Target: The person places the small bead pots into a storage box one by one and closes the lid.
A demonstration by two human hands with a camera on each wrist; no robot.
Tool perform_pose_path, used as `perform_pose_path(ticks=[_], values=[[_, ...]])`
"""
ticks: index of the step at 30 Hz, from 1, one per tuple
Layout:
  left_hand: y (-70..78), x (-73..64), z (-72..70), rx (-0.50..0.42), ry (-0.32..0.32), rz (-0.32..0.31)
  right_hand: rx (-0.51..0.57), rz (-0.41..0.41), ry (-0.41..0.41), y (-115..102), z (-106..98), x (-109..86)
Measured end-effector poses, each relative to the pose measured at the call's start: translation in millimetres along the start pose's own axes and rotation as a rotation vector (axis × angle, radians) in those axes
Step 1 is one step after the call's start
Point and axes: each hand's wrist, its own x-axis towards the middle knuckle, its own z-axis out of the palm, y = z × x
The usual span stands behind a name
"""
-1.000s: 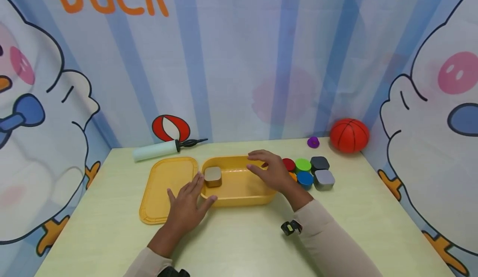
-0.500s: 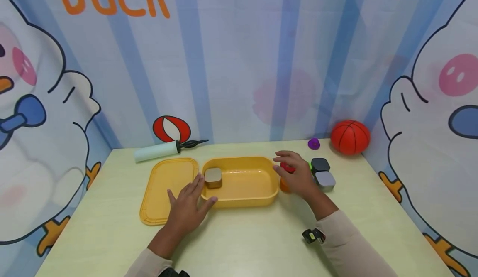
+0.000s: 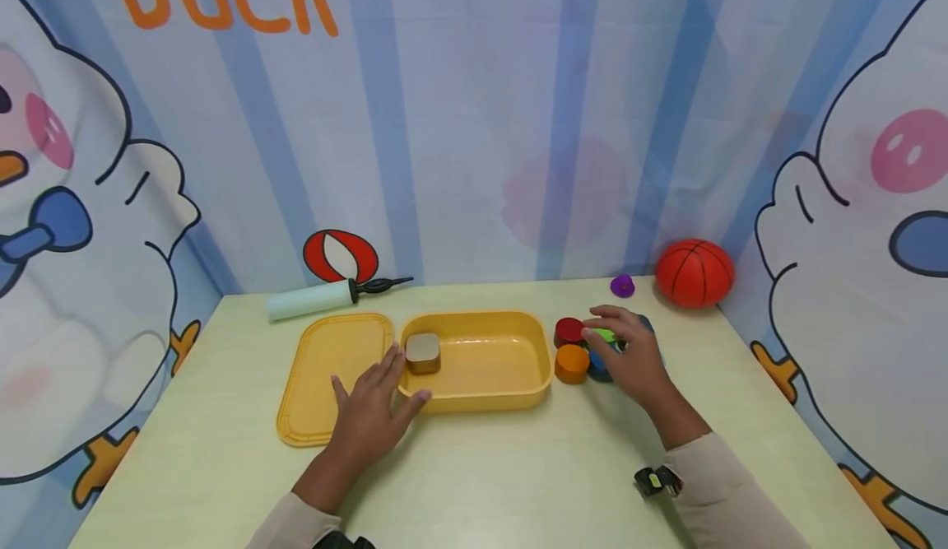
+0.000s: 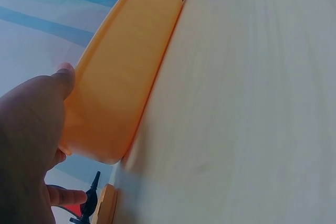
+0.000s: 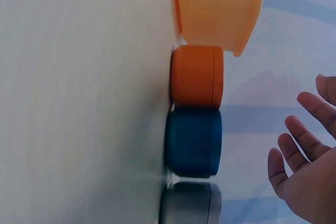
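A yellow rectangular plastic box (image 3: 489,368) sits mid-table, holding one small tan block with rounded corners (image 3: 423,351) at its left end. My left hand (image 3: 368,413) rests spread at the box's front left corner, thumb near the front rim. Over the cluster to the right of the box hovers my right hand (image 3: 629,355), fingers loosely bent and nothing in it. That cluster has a red round piece (image 3: 569,332), an orange one (image 3: 572,364), a green one (image 3: 603,336) and a blue one (image 5: 193,141). A grey piece (image 5: 190,203) shows in the right wrist view; the hand mostly hides it in the head view.
A flat yellow lid (image 3: 314,393) lies left of the box. Behind it is a pale green hand pump (image 3: 311,300) with a black nozzle. A small purple piece (image 3: 622,286) and a red ball (image 3: 694,273) sit at the back right, before a printed curtain (image 3: 474,121).
My right hand has moved rightward from over the box's right end to above the colored pieces, uncovering the red and orange ones. My left hand has stayed in place.
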Motion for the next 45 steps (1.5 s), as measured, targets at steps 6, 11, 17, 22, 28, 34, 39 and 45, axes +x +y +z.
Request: perform_pose_path(ticks=[6,11,17,22,28,34,39,45], values=[[-1.0,0.7,0.4,0.004,0.001,-0.003,-0.056,0.021,0.027,12,-11,-6.7],[-1.5,0.9,1.2,-0.002,0.001,-0.005,-0.049,0.039,0.055,20,-21,-13.4],[-1.9,1.4,2.0,0.000,0.002,-0.001,-0.030,0.097,0.071,30,-32,-22.2],[-2.0,1.8,3.1,0.002,-0.002,-0.002,-0.059,0.103,0.107,46,-39,-27.2],[-1.7,1.0,2.2,0.002,-0.006,-0.008,-0.089,0.119,0.131,61,-45,-30.1],[-1.1,1.2,3.5,-0.017,-0.022,-0.016,-0.074,0.208,0.097,75,-49,-33.6],[-0.8,0.8,2.8,-0.014,-0.025,-0.023,-0.050,0.255,0.053,80,-48,-33.6],[-1.3,1.3,0.8,-0.015,-0.021,-0.021,-0.037,0.286,0.012,85,-50,-32.4]])
